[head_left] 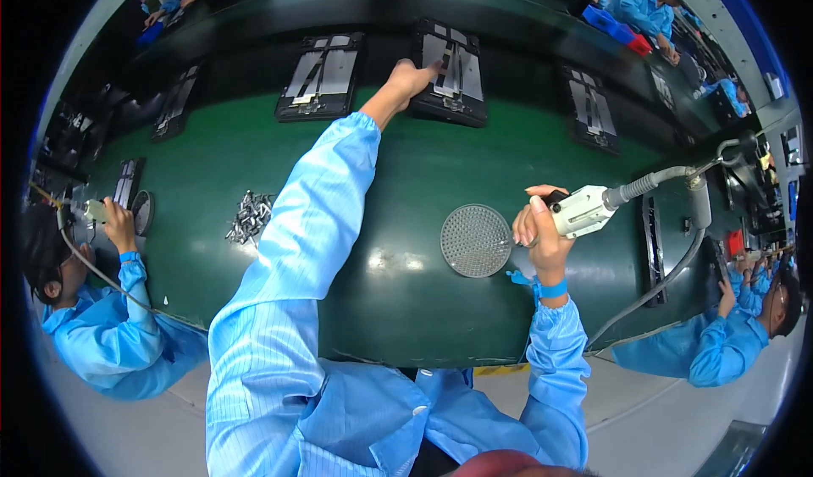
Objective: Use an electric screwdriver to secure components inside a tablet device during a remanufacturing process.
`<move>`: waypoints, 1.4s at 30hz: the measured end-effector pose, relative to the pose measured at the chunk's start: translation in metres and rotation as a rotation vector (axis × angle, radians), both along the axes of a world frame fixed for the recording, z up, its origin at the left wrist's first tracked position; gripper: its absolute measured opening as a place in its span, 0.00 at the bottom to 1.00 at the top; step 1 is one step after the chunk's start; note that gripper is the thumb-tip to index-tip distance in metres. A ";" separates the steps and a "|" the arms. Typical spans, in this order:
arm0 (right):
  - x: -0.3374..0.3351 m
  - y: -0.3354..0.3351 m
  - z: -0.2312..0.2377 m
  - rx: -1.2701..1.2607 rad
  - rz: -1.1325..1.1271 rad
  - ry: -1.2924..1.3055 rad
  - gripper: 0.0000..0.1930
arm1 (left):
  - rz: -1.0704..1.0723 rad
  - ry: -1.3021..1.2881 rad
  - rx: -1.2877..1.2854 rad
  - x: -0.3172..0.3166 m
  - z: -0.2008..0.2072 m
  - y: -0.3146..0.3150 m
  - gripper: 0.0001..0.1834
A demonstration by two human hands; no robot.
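Observation:
With my left arm stretched out to the far side of the bench, my left hand (411, 80) grips the left edge of an opened black tablet-like device (461, 74). Silver panels and a dark ribbon strip show inside it; some fingertips are hidden. My right hand (542, 233) is wrapped round a pale electric screwdriver (584, 212), its tip hidden by the fingers. Just left of that hand lies a round grey perforated screw tray (476, 241). A blue wrist strap (552, 290) circles my right wrist.
More opened devices lie along the bench: one left of centre (320, 79), another at right (590, 108). A pile of screws (251, 217) sits left of my left sleeve. The screwdriver's cable (660, 286) hangs at right. Co-workers in blue sit on both sides.

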State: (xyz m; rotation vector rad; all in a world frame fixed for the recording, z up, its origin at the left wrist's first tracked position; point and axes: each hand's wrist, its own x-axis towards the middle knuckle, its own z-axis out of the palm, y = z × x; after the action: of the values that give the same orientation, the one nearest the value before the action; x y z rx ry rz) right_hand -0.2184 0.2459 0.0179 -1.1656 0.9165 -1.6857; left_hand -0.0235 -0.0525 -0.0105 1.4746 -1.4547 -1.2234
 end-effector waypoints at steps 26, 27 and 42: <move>-0.008 -0.007 -0.016 -0.048 0.057 0.065 0.10 | 0.374 -0.661 -0.441 0.261 -0.003 0.311 0.11; -0.007 -0.007 -0.015 -0.048 0.066 0.062 0.10 | 0.262 -0.681 -0.516 0.270 -0.008 0.295 0.11; -0.014 -0.005 -0.009 -0.014 0.073 0.060 0.09 | 0.060 -0.611 -0.414 0.279 -0.022 0.261 0.13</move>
State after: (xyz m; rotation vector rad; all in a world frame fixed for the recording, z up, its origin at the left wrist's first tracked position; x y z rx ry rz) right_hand -0.2322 0.2406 0.0087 -1.2499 0.8895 -1.6088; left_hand 0.2556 0.2082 -0.0327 1.6452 -1.8948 -0.3900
